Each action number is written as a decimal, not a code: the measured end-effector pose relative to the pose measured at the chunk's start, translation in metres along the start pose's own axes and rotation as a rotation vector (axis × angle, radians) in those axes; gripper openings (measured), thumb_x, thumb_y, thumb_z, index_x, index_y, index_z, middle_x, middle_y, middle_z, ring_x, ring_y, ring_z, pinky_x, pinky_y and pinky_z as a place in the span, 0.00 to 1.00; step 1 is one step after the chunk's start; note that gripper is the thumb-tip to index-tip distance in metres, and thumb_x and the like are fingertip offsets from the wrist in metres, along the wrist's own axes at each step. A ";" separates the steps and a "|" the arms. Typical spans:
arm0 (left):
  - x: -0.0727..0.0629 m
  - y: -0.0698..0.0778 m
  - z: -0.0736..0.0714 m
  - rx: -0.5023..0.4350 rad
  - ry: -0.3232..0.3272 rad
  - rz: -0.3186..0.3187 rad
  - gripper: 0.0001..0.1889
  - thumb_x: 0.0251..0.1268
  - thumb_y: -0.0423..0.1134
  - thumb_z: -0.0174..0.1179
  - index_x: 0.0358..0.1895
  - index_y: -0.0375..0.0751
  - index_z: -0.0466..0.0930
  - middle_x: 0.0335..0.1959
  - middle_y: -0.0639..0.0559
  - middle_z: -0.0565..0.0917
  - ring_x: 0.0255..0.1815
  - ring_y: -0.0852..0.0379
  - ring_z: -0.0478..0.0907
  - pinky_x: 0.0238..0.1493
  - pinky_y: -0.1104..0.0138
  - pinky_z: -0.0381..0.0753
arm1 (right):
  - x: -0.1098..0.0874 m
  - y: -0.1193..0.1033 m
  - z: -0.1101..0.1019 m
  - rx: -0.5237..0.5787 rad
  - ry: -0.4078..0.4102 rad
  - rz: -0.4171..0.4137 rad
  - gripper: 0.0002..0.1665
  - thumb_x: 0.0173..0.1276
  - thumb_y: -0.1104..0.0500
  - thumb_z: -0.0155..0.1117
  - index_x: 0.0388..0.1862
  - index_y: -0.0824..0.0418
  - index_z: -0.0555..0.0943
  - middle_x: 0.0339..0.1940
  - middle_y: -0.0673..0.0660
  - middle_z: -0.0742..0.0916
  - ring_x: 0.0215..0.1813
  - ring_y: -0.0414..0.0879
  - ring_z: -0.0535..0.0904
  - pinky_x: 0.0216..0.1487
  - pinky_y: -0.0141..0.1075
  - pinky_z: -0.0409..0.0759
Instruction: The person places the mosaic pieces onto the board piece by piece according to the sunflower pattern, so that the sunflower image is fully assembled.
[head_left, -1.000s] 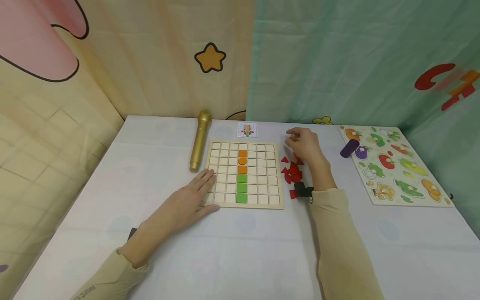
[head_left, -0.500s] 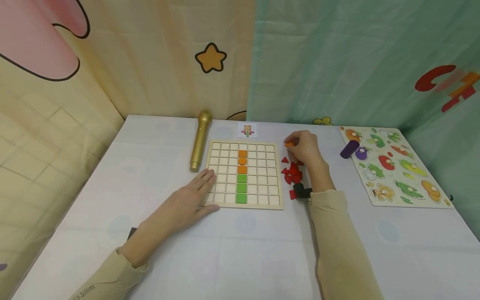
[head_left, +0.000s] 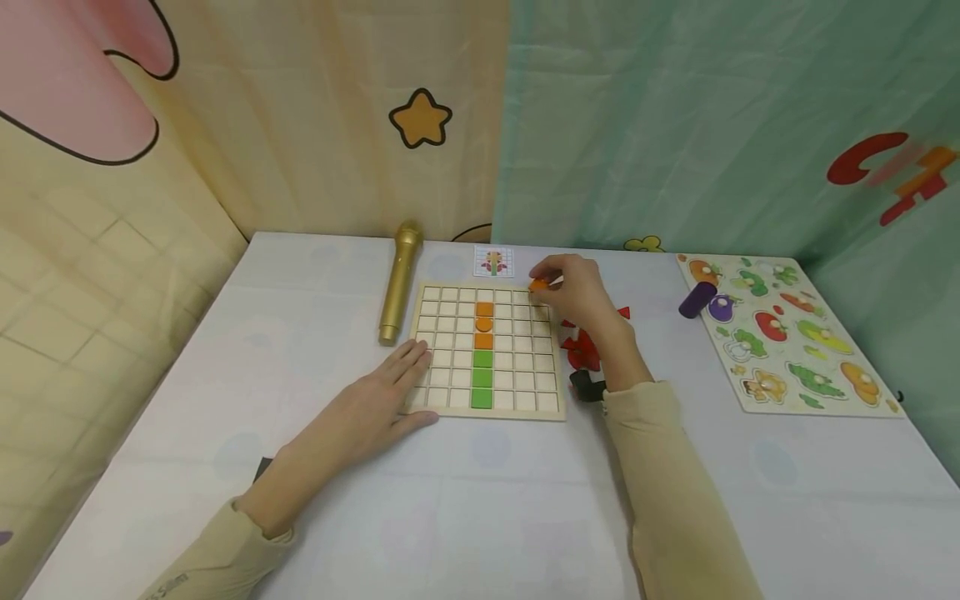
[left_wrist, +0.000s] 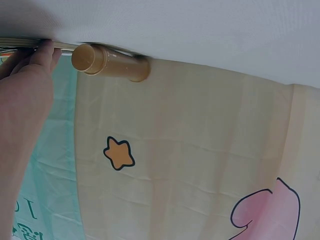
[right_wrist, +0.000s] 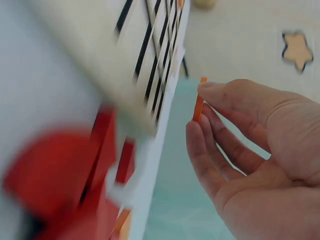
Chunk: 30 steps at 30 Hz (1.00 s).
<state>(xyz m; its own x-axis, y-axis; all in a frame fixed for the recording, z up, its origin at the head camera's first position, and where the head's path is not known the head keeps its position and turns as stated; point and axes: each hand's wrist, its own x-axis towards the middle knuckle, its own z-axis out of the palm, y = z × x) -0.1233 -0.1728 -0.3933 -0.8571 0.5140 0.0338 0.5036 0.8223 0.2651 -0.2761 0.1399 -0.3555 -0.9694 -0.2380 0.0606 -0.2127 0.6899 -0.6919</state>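
At a tray of orange and green tiles, pinching an orange piece in right hand near far right corner, resting left hand straight-fingered on left edge.

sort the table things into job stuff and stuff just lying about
Likely in use:
square pale wooden grid board
orange and green tiles
flat orange piece in right hand
flat red pieces
small white printed card

Likely lying about:
gold tubular microphone
dark purple cylinder
pale vegetable-picture puzzle board
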 end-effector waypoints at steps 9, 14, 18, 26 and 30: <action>-0.001 -0.001 0.000 -0.008 -0.003 -0.014 0.46 0.75 0.60 0.63 0.82 0.32 0.58 0.85 0.38 0.57 0.87 0.40 0.52 0.80 0.45 0.66 | -0.002 -0.039 0.033 -0.053 -0.134 -0.174 0.13 0.70 0.67 0.72 0.53 0.66 0.88 0.50 0.59 0.89 0.54 0.53 0.84 0.60 0.44 0.86; 0.000 -0.001 0.000 -0.024 -0.005 -0.015 0.46 0.74 0.60 0.63 0.83 0.32 0.58 0.85 0.39 0.57 0.87 0.40 0.52 0.80 0.45 0.65 | -0.003 -0.050 0.052 -0.102 -0.203 -0.209 0.13 0.69 0.65 0.73 0.52 0.62 0.89 0.48 0.56 0.90 0.49 0.51 0.83 0.57 0.41 0.86; 0.000 -0.001 0.000 -0.025 -0.010 -0.016 0.46 0.75 0.60 0.63 0.83 0.33 0.58 0.86 0.39 0.57 0.87 0.41 0.52 0.81 0.46 0.65 | -0.004 -0.054 0.061 -0.153 -0.238 -0.249 0.13 0.70 0.63 0.74 0.52 0.60 0.89 0.47 0.54 0.90 0.47 0.49 0.81 0.54 0.39 0.85; 0.000 -0.001 0.000 -0.018 -0.007 -0.012 0.46 0.75 0.60 0.62 0.83 0.33 0.58 0.86 0.39 0.57 0.87 0.41 0.52 0.81 0.46 0.65 | -0.007 -0.055 0.065 -0.139 -0.237 -0.230 0.14 0.69 0.66 0.74 0.52 0.61 0.88 0.49 0.54 0.89 0.51 0.48 0.84 0.60 0.39 0.86; 0.000 -0.001 0.000 -0.014 -0.011 -0.015 0.46 0.75 0.60 0.62 0.83 0.32 0.58 0.85 0.38 0.57 0.87 0.40 0.52 0.81 0.45 0.65 | -0.009 -0.057 0.068 -0.130 -0.239 -0.219 0.13 0.69 0.67 0.73 0.52 0.62 0.88 0.50 0.56 0.89 0.53 0.50 0.84 0.62 0.40 0.85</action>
<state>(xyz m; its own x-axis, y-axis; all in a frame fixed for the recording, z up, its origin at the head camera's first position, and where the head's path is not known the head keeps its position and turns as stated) -0.1236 -0.1738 -0.3936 -0.8631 0.5046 0.0196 0.4893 0.8262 0.2791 -0.2465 0.0561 -0.3655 -0.8459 -0.5330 0.0172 -0.4417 0.6822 -0.5827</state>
